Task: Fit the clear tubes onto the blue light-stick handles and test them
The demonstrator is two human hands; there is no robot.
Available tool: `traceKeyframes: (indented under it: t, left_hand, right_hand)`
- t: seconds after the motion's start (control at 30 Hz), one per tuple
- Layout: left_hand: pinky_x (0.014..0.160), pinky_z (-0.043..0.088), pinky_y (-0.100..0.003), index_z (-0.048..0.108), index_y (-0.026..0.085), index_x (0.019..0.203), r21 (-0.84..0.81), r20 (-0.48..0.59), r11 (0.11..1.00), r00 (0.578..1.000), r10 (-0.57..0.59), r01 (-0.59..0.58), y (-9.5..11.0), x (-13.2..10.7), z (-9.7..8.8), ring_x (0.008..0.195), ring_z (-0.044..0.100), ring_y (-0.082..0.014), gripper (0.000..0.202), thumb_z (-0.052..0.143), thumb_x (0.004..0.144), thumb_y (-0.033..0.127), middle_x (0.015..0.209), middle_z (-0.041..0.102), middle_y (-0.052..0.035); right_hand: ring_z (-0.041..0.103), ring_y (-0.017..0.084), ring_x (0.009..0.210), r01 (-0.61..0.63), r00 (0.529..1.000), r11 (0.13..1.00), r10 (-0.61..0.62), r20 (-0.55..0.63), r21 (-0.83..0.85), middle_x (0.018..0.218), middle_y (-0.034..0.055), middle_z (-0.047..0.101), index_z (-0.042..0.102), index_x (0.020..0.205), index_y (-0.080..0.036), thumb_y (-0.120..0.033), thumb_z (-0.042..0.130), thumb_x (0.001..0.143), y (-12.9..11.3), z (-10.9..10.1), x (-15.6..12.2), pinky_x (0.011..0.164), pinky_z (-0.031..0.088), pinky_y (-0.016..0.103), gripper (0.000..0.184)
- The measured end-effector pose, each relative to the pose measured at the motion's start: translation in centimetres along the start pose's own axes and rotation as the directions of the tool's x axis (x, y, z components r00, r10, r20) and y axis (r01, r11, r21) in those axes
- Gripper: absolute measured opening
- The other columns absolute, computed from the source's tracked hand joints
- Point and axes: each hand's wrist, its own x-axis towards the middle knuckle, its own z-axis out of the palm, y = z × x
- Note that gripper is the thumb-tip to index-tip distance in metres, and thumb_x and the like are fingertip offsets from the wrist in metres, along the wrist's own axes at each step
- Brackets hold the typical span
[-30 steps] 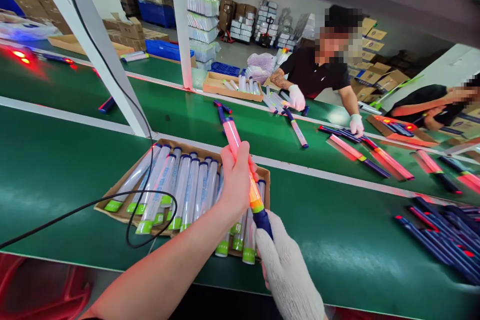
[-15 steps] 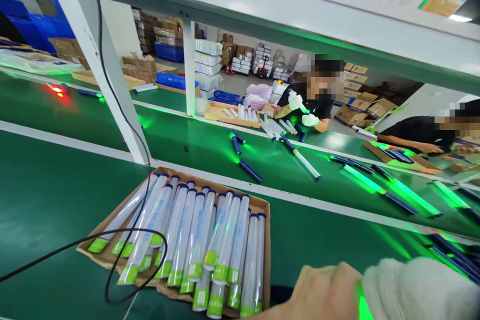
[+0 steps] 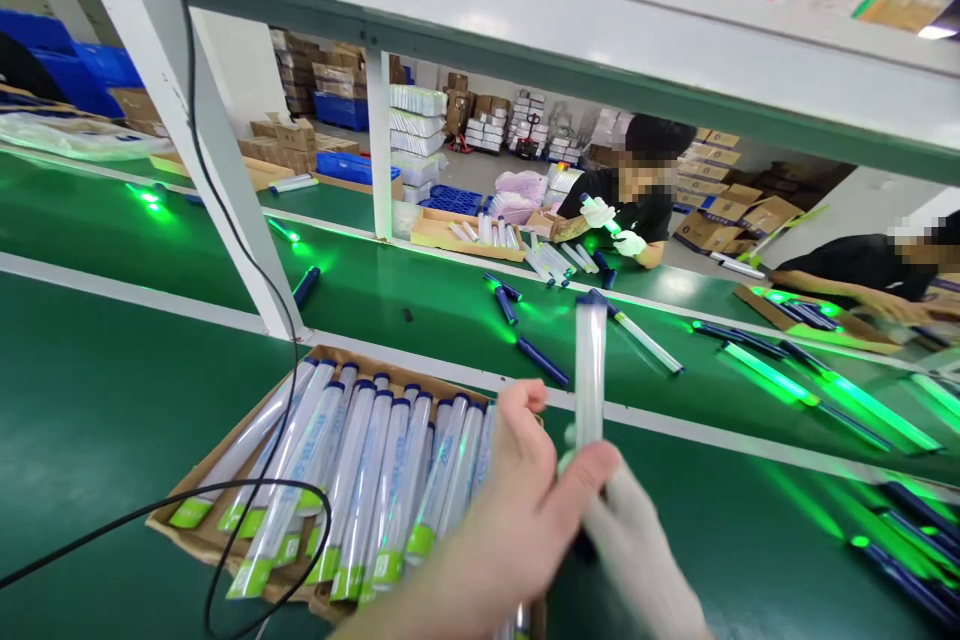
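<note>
A light stick [image 3: 590,375] with a frosted white tube and a dark blue cap stands nearly upright between my hands. My right hand [image 3: 634,530], pale as if gloved, is closed round its lower part from behind and the right. Across the front, the thumb of my bare left hand [image 3: 525,500] presses on the stick, while its bent index finger stands apart from the tube. The other left fingers are hidden. A dark end shows below the hands. Left of them, a cardboard tray [image 3: 225,390] holds several clear tubes [image 3: 360,470] with blue caps and green labels.
A black cable [image 3: 326,510] loops over the tray, beside a slanted white post [image 3: 187,120]. Lit and dark sticks [image 3: 780,375] lie along the green belt [image 3: 442,290]. More sticks [image 3: 915,540] are piled at right. Two people work across the belt, one wearing white gloves [image 3: 628,243].
My hands have come from the lower right to the middle, and the light stick now stands upright between them. They cover the tray's right side. Sticks on the belt appear farther right.
</note>
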Motion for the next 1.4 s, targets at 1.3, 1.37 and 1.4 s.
traceKeyframes:
  t: [1.3, 1.37, 1.4]
  left_hand:
    - [0.041, 0.043, -0.015, 0.059, 0.017, 0.097, -0.948, 0.039, 0.272, 0.906, -0.421, 0.167, -0.4, 3.2, -0.4, 0.055, 0.053, -0.009, 0.019, 0.061, 0.102, 0.035, 0.077, 0.054, 0.0025]
    - [0.043, 0.046, -0.016, 0.06, 0.016, 0.096, -0.954, 0.022, 0.26, 0.903, -0.429, 0.146, -0.4, 3.0, -0.2, 0.057, 0.055, -0.009, 0.02, 0.054, 0.106, 0.033, 0.077, 0.055, 0.0023]
    - [0.044, 0.047, -0.017, 0.061, 0.016, 0.095, -0.956, 0.014, 0.26, 0.903, -0.43, 0.138, -0.4, 3.0, -0.2, 0.056, 0.055, -0.0089, 0.021, 0.053, 0.106, 0.032, 0.076, 0.054, 0.0028]
  right_hand:
    - [0.063, 0.02, 0.068, -0.227, 0.902, 0.974, 0.201, 0.382, 0.023, 0.08, -0.0004, 0.066, 0.043, 0.157, -0.027, -0.053, 0.065, 0.099, 0.3, 4.2, -15.6, 0.065, 0.054, 0.032, 0.067]
    - [0.064, 0.022, 0.064, -0.232, 0.912, 0.972, 0.21, 0.353, 0.021, 0.077, 0.001, 0.067, 0.04, 0.159, -0.027, -0.066, 0.063, 0.098, 0.6, 4.1, -15.3, 0.062, 0.055, 0.034, 0.076]
    - [0.064, 0.022, 0.064, -0.234, 0.919, 0.972, 0.216, 0.331, 0.017, 0.078, 0.0018, 0.069, 0.04, 0.158, -0.029, -0.069, 0.064, 0.097, 0.7, 4.0, -15.2, 0.061, 0.054, 0.034, 0.077]
